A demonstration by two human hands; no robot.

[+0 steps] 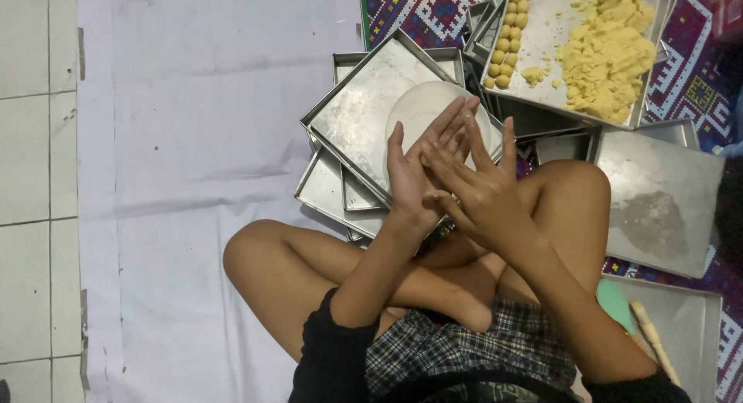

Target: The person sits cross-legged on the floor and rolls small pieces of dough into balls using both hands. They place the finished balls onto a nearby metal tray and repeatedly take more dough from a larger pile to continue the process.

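My left hand (412,182) and my right hand (486,192) are pressed palm to palm above my crossed legs, fingers stretched and slightly spread. The right hand lies across the left. Whatever may sit between the palms is hidden. Just beyond the fingertips lies a white round disc (422,105) on a tilted metal tray (360,113). Farther off, a metal tray (546,31) holds a heap of yellow dough (611,47) and a double row of small dough balls (511,31).
Several empty metal trays (329,188) are stacked under the tilted one. Another tray (658,190) lies by my right knee. At lower right a tray (689,325) holds a wooden stick (652,339) and a green thing (615,302). A white sheet (193,178) covers the tiled floor.
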